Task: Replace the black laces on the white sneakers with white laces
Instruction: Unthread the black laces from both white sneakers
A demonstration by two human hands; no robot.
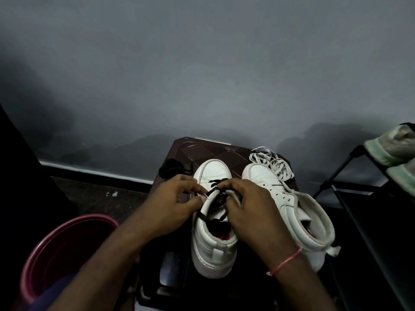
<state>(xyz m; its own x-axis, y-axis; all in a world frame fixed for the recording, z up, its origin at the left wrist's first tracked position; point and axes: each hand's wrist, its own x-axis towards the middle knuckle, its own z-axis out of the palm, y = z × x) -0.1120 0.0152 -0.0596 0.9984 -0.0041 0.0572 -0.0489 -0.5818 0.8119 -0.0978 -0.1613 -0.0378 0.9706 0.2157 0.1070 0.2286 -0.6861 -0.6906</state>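
Observation:
Two white high-top sneakers stand side by side on a dark brown stool [197, 149], toes pointing away from me. The left sneaker [211, 245] carries a black lace [215, 217] threaded near its collar. My left hand [177, 203] pinches the black lace at the sneaker's left side. My right hand [249, 209] grips the tongue and lace from the right. The right sneaker [289, 198] has a white lace in its eyelets. A loose pile of white laces [269, 162] lies behind the right toe. A black lace bundle [174, 168] sits at the stool's back left.
A pink bucket [62, 248] stands on the floor at my left. A black metal rack [350, 198] with pale green cloth [395, 153] on it stands at the right. A grey wall rises just behind the stool.

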